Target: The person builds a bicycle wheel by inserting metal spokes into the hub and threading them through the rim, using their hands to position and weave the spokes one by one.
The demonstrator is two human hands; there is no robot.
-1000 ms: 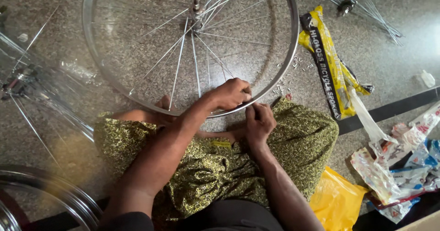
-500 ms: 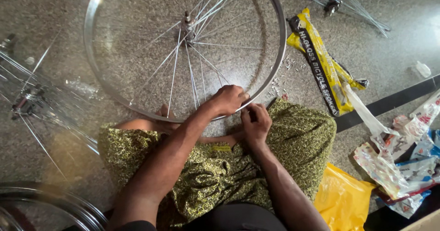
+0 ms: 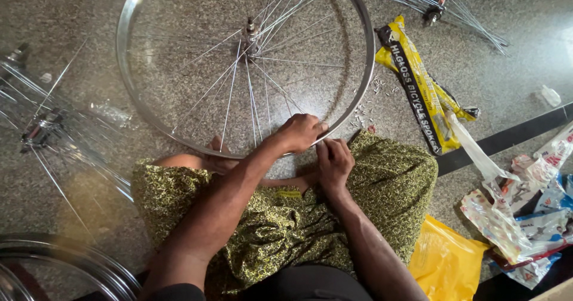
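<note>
Against my knees on the speckled floor (image 3: 71, 14) lies the bicycle wheel rim (image 3: 126, 74), flat, with its hub (image 3: 250, 34) near the middle and spokes (image 3: 230, 101) fanning from it toward the near arc. By my judgement the lacing is only partly done: spokes crowd the side of the hub facing me and the right, while the left sweep of the rim looks almost bare, so many holes seem unfilled. Small loose nipples (image 3: 365, 111) lie scattered just outside the rim's right edge, unused. My left hand (image 3: 298, 133) is curled over the near edge of the rim, fingers closed on it or on a spoke end there; which one I cannot tell. My right hand (image 3: 334, 162) sits just outside the rim, touching the left, fingers bent as if pinching something small that stays hidden. Right of the rim lies a yellow spoke packet (image 3: 418, 92); left of it, another spoked hub (image 3: 42, 128); beyond it, a third bundle (image 3: 439, 5).
</note>
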